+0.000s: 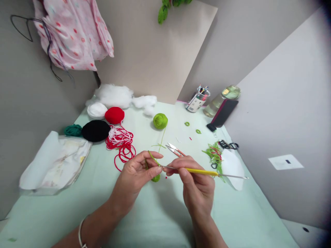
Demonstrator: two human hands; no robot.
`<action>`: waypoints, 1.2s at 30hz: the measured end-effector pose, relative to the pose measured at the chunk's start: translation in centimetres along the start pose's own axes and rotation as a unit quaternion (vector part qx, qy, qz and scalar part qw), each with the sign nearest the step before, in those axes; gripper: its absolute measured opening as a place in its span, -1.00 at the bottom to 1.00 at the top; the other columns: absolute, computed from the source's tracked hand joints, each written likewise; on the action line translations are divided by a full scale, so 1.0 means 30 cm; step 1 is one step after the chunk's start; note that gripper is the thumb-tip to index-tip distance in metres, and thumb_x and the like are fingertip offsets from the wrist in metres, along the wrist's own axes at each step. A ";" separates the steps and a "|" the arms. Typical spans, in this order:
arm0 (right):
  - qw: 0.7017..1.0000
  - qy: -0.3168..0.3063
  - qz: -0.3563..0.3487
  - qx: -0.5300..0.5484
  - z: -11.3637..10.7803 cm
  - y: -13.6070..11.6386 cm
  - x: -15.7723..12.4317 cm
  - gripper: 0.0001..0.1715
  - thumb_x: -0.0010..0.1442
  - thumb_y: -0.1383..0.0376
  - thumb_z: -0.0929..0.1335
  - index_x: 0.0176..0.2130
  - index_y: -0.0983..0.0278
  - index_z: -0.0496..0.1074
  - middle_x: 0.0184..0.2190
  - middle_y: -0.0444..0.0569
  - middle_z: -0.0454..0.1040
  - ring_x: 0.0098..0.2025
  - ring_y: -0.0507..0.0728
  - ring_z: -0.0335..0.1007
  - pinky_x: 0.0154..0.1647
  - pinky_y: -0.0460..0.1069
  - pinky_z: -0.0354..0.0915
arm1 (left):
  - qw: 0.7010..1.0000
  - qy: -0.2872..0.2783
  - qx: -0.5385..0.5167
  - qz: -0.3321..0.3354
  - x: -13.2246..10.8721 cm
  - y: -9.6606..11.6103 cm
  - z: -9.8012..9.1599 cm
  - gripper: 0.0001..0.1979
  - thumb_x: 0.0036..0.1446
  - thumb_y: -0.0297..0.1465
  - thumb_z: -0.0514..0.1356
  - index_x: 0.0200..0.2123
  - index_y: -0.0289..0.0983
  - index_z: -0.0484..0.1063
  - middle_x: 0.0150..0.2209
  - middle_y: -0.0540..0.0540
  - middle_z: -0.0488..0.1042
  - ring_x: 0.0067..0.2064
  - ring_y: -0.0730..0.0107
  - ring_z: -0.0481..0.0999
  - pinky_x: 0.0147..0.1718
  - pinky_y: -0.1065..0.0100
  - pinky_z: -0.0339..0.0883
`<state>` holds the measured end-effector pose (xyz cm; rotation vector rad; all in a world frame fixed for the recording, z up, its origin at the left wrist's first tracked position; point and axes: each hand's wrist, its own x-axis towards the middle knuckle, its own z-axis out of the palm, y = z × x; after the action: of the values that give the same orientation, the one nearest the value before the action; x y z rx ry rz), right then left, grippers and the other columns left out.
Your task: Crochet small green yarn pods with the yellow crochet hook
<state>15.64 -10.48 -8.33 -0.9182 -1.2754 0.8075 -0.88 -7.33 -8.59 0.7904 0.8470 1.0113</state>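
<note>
My left hand (136, 177) pinches a strand of green yarn (152, 157), which loops over its index finger. Below its fingertips shows a small green crocheted piece (156, 178), partly hidden by the thumb. My right hand (198, 193) grips a crochet hook (201, 171) by its yellow handle. The hook's thin metal tip meets the yarn at the left fingertips; its other metal end points right. From the work, a strand runs back to a green yarn ball (160, 121). Behind the right hand lie scissors (172, 148), blades toward the far left, handles hidden.
Left stand red (114, 115), black (95, 131) and white yarn balls (97, 110), tangled red-and-white yarn (121, 139) and white stuffing (115, 95). Two green rings (187, 123) lie ahead. Right are green scraps (216, 155), a phone (224, 113), a bottle (217, 103) and a pen cup (197, 101).
</note>
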 end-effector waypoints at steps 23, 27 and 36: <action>0.989 -0.008 -0.077 -0.125 0.013 0.014 -0.010 -0.66 0.39 0.47 0.39 -0.03 0.10 0.67 -0.24 -0.05 0.65 -0.19 0.10 0.59 -0.17 0.01 0.53 | 1.000 0.016 -0.015 0.019 -0.003 -0.004 0.004 -0.42 0.09 -0.37 0.53 0.20 -0.08 0.58 -0.40 0.11 0.53 -0.24 0.43 0.55 -0.09 0.37 0.40; 0.970 0.017 -0.154 -0.189 0.037 0.027 -0.036 -0.49 0.35 0.54 0.41 0.10 0.00 0.65 -0.07 0.01 0.66 -0.12 0.12 0.63 -0.19 0.00 0.56 | 0.996 -0.004 -0.083 -0.020 0.000 -0.006 0.011 -0.52 0.07 -0.34 0.55 0.09 -0.11 0.66 -0.40 0.09 0.54 -0.33 0.50 0.49 -0.22 0.43 0.37; 0.996 0.030 0.035 0.075 0.030 0.010 0.027 -0.79 0.44 0.27 0.41 -0.08 0.05 0.69 -0.10 -0.03 0.72 -0.23 0.10 0.64 -0.25 0.00 0.58 | 0.991 -0.038 -0.120 -0.041 0.012 0.049 0.048 -0.60 0.08 -0.28 0.54 0.02 -0.10 0.70 -0.29 0.00 0.63 -0.21 0.37 0.60 -0.12 0.35 0.43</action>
<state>14.86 -9.51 -8.20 -0.8641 -1.1202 0.9115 -0.07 -6.75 -6.75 0.5812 0.6722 0.9836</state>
